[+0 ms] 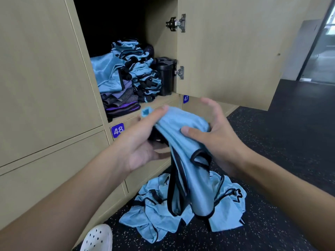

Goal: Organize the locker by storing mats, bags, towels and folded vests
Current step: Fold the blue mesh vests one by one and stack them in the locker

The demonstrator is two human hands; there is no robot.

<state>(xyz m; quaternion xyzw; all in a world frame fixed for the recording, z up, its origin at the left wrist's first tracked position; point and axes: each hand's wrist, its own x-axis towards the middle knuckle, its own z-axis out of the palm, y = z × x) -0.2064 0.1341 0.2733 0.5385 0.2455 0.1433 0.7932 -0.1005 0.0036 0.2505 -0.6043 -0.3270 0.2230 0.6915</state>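
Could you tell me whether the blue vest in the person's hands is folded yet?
Not folded: the blue vest is bunched between the left hand and right hand, its lower half hanging loose.

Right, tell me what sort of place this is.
Probably a gym or sports-club locker room: numbered lockers, a speckled rubber-like floor, and blue vests stacked in the open locker and heaped on the floor.

Vest (183, 122) between left hand (141, 147) and right hand (219, 140)
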